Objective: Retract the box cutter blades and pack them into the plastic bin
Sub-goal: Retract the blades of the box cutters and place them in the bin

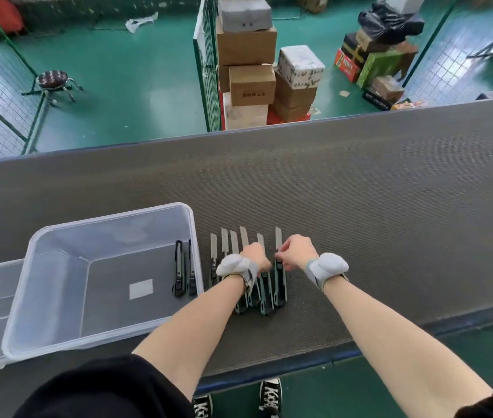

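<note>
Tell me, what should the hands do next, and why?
Probably slide back the blade of the rightmost cutter: the right hand pinches at its slider, its blade is out, and both cutters in the bin are retracted.

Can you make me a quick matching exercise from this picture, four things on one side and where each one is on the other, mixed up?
Things:
1. Two closed box cutters
2. Row of cutters with blades out
3. Small stool
4. Stack of cardboard boxes

Places:
A. On the green floor, far left, beyond the belt
B. On the grey belt, right of the bin, under the hands
C. Inside the clear plastic bin, against its right wall
D. Beyond the belt, beside the green mesh fence

Pairs: 1-C, 2-B, 3-A, 4-D
</note>
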A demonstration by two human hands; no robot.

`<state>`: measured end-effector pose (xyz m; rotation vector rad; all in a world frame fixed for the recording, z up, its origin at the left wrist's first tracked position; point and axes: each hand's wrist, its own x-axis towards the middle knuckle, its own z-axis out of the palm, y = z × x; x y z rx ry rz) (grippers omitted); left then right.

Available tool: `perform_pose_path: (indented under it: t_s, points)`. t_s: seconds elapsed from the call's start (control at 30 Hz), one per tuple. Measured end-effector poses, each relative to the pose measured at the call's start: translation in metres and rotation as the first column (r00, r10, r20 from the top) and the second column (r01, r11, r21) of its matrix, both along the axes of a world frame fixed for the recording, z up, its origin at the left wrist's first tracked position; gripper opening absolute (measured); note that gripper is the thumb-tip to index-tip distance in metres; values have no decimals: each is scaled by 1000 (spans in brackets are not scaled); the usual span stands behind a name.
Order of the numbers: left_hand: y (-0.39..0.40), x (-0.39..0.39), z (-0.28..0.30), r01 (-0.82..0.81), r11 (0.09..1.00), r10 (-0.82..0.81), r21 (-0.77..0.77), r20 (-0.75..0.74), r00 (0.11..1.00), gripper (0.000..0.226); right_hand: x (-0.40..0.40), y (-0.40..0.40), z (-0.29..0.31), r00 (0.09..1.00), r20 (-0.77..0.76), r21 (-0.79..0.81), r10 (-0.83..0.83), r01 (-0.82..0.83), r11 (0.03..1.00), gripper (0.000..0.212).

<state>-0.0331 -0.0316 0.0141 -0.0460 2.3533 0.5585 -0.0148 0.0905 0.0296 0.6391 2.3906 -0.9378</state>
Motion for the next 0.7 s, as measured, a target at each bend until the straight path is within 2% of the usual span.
perform_pose_path:
  t_s: [0.1,0.17,0.27,0.33,0.4,0.47,0.53,0.6,0.7]
  points:
    - [4,12,-20,48,996,-47,-70,17,999,28,18,4,-22,998,61,44,-12,10,999,28]
    - [12,17,-29,17,995,-16,-94,9,1000,10,23,8,-38,996,85,45,-27,24,999,31]
    - [19,19,-43,-57,991,52,-122,-46,998,55,26,4,-49,994,99,-14,-51,52,999,39]
    - [27,20,-50,-152,978,146,-144,-49,988,65,24,6,-59,991,113,-38,-71,76,996,46]
    - [28,19,-51,-223,963,217,-151,-52,975,48,24,7,-63,991,127,-13,-48,50,999,48]
    - [26,19,-48,-180,976,176,-124,-43,984,31,25,9,-63,989,147,-13,-14,16,1000,43]
    - [22,18,-44,-160,983,158,-87,-37,987,31,24,10,-60,989,145,-35,-11,16,999,37]
    - [19,18,-40,-220,975,219,-34,-16,976,40,21,13,-58,992,117,-46,-49,54,997,36]
    - [12,7,-25,-290,950,297,114,-48,954,42,6,19,-39,990,-4,-84,-139,138,987,37]
